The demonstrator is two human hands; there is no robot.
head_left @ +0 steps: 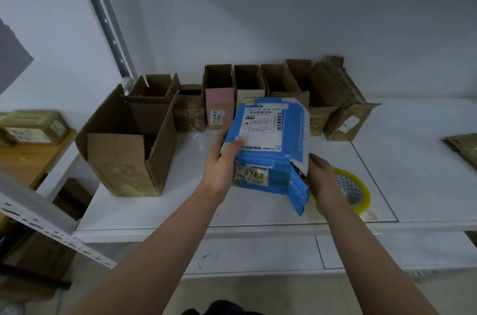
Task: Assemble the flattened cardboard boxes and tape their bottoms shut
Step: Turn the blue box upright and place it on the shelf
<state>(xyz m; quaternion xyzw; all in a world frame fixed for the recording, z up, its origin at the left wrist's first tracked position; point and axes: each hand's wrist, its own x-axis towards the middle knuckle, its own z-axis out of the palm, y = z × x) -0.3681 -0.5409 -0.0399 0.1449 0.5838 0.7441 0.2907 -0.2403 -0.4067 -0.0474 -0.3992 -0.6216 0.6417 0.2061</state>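
Brown open carton (129, 144) stands at the shelf's (180, 206) left. Next, the left hand (222, 159) grips the blue box (268, 144) by its left edge, held above the shelf; the right hand (322, 175) clasps its right side, beside the tape roll (353, 190).

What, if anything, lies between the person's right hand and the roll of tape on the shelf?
Nothing visible does. The right hand holds the right side of the blue box, and the roll of tape lies flat on the white shelf just behind that hand and wrist, partly hidden by them. The left hand grips the box's left edge.
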